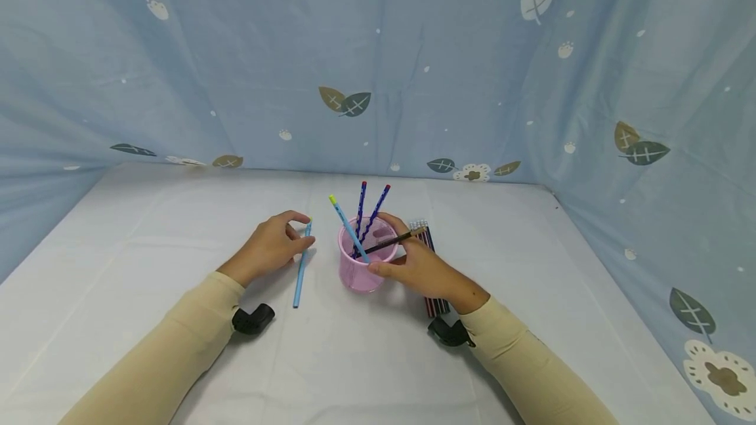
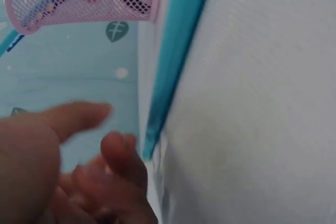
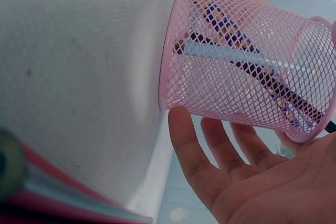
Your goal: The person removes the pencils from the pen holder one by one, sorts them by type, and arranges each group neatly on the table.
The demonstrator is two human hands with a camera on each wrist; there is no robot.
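Observation:
A pink mesh pencil cup (image 1: 359, 278) stands upright on the table. My right hand (image 1: 422, 269) holds it from the right, with the thumb at the near rim and fingers round the far side. In the cup lean a light blue pencil (image 1: 344, 218), two dark blue patterned pencils (image 1: 361, 202) and a black pencil (image 1: 386, 242). Left of the cup, another light blue pencil (image 1: 300, 277) lies on the cloth. Around its far, yellow-tipped end hovers my left hand (image 1: 267, 251), thumb and forefinger apart; in the left wrist view the fingers (image 2: 123, 156) are clear of that pencil (image 2: 176, 51).
A row of several dark pencils (image 1: 436, 305) lies beneath and beside the right forearm, partly hidden by it. White cloth (image 1: 354, 372) covers the table. Behind it hangs a blue curtain (image 1: 236, 51) with leaf prints. Each wrist carries a black device (image 1: 254, 320).

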